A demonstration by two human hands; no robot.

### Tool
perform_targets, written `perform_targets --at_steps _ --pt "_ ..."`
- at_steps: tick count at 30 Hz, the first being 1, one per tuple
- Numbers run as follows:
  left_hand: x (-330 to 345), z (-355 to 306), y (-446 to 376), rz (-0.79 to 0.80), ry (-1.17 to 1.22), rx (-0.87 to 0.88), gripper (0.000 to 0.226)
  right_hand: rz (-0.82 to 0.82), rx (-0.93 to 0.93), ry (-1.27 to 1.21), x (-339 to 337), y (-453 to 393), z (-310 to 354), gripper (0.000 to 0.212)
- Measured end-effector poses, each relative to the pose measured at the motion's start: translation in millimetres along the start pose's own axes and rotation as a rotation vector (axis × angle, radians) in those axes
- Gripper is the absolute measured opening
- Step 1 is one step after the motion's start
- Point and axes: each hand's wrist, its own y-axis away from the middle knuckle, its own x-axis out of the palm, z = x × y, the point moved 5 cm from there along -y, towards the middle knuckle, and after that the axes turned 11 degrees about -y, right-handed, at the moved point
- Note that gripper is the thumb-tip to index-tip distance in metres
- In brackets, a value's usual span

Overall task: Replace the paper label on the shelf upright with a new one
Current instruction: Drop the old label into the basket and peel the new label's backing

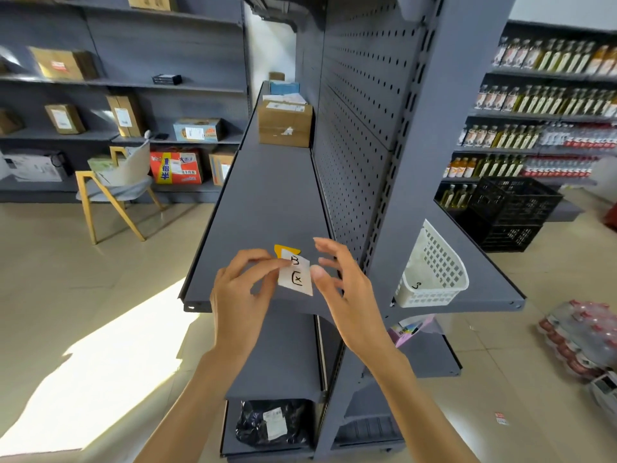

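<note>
My left hand (245,289) pinches a white paper label (297,276) with black hand-drawn marks, held above the grey shelf board (267,202). A yellow piece (283,250) shows behind the label's top edge. My right hand (337,279) is beside the label on its right, fingers spread, thumb tip close to the paper's edge; I cannot tell whether it touches. The grey shelf upright (430,135) rises just right of both hands, next to the perforated back panel (354,121).
A cardboard box (285,123) stands at the shelf's far end. A white plastic basket (434,272) sits on the shelf right of the upright. Black crates (514,212), bottle shelves (547,105), a chair (117,185) and drink packs (581,339) surround the aisle.
</note>
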Motion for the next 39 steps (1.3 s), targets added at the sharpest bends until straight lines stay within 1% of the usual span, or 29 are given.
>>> perform_targets --at_steps 3,5,7,10,13,15,17,18,19,20,21,24,27,31,37,39 --pt "-17.4 -10.4 -3.8 -0.053 0.179 -0.007 0.025 0.058 0.150 -0.091 1.6 -10.8 1.8 0.031" --pt "-24.7 -15.8 -5.4 -0.078 0.214 0.023 0.029 0.073 0.229 -0.208 1.6 -18.9 4.0 0.024" --pt "-27.3 -15.8 -5.8 -0.076 0.205 0.023 0.033 0.074 0.250 -0.303 -1.0 -25.2 9.5 0.016" --pt "-28.4 -14.3 -7.0 -0.041 0.217 -0.006 0.039 0.068 0.211 -0.325 -6.2 -31.5 21.0 0.010" --pt "-29.8 -16.9 -12.4 0.027 0.314 -0.032 0.037 0.021 0.105 -0.196 -11.2 -37.2 31.2 0.009" --pt "-27.2 -14.7 -19.0 0.110 0.455 -0.139 0.031 -0.017 0.013 -0.084 -13.9 -39.2 39.8 0.010" --pt "-23.9 -14.2 -25.7 0.195 0.556 -0.220 0.026 -0.026 -0.037 0.003 -13.4 -38.7 47.5 0.010" --pt "-21.7 -15.1 -27.8 0.244 0.583 -0.245 0.028 -0.013 -0.045 0.038 -11.2 -38.0 50.3 0.010" --pt "-18.7 -16.4 -28.7 0.292 0.591 -0.264 0.035 0.006 -0.047 0.069 -8.3 -37.1 51.7 0.010" --pt "-15.8 -17.6 -29.0 0.329 0.586 -0.275 0.042 0.029 -0.049 0.093 -5.0 -36.3 52.3 0.011" --pt "-13.2 -17.9 -29.1 0.344 0.568 -0.272 0.044 0.050 -0.055 0.111 -1.9 -35.9 52.3 0.011" --pt "-11.7 -16.3 -31.0 0.312 0.522 -0.234 0.031 0.084 -0.057 0.125 1.5 -36.6 51.2 0.012" --pt "-10.4 -10.6 -30.7 0.327 0.489 -0.224 0.026 0.131 -0.025 0.138 1.2 -37.1 48.8 0.010" --pt "-9.0 -7.2 -29.0 0.376 0.472 -0.212 0.025 0.197 -0.034 0.217 4.8 -36.9 47.5 0.009" --pt "-6.8 -1.7 -29.0 0.398 0.472 -0.208 0.027 0.211 -0.024 0.231 8.9 -38.3 45.2 0.009" --pt "-7.3 0.5 -28.9 0.392 0.485 -0.222 0.031 0.206 -0.023 0.226 9.8 -38.6 44.7 0.008"
